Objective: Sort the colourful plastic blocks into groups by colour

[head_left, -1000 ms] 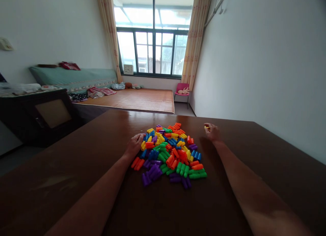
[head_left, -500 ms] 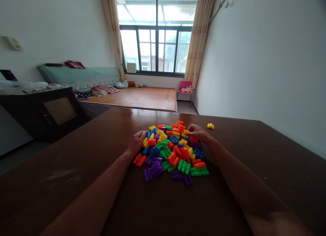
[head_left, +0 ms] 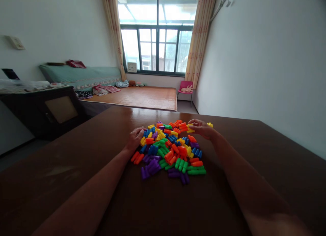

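A pile of plastic building blocks (head_left: pixel 163 147) in purple, green, orange, blue and yellow lies on the brown table. My right hand (head_left: pixel 201 128) is closed on a yellow block (head_left: pixel 189 128) at the pile's far right edge, beside an orange block (head_left: pixel 182 127). On the pile's left side, my left hand (head_left: pixel 136 137) rests with its fingers against the blue and yellow blocks; whether it grips one is hidden. Another yellow block (head_left: pixel 210 124) lies beyond my right hand, partly covered by it.
The glossy brown table (head_left: pixel 84 168) extends around the pile. Past its far edge stand a bed (head_left: pixel 142 96) with a woven mat and a pink chair (head_left: pixel 185 87) holding a soft toy. To the left is a dark cabinet (head_left: pixel 61 110).
My right hand has moved right and away from me, pulling the yellow block out from the pile's edge. My left hand stays at the left side with little movement.
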Demonstrator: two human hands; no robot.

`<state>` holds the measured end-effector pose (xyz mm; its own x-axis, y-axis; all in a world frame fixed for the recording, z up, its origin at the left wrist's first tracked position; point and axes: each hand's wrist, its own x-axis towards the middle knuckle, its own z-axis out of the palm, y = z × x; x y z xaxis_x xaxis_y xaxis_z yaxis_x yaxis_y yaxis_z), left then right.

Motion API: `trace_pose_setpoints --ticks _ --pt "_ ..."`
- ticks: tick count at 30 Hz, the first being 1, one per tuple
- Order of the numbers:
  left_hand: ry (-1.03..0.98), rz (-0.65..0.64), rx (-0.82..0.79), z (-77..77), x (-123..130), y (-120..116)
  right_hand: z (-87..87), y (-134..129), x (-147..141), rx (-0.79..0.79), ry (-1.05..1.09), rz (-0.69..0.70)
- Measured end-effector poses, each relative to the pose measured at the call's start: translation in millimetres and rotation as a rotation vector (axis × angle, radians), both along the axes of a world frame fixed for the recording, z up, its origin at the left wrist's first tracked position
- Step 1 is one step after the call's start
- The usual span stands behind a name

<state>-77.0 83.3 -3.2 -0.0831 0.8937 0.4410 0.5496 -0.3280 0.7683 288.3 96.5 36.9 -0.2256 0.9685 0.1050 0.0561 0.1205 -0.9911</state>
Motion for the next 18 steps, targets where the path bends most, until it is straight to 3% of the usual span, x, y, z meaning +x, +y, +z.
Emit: trace_pose_setpoints --ticks 3,5,8,11,14,18 --pt "0.113 0.015 0.196 15.5 5 -9 11.2 -6 -30 0.064 -0.012 0.134" --pt "0.152 -0.062 0.249 24.1 15 -18 15.8 -14 -55 0.122 -0.034 0.215" --pt "0.154 -0.233 0.191 28.4 32 -32 15.3 -25 -91 0.214 -0.059 0.312" --pt "0.141 -0.275 0.122 26.2 38 -36 9.9 -22 -102 0.302 -0.109 0.299" --pt "0.132 -0.19 0.106 24.3 27 -31 2.8 3 -66 0.331 -0.13 0.007" --pt "0.141 -0.08 0.078 19.8 2 -17 -14.3 31 49 0.225 -0.13 -0.686"
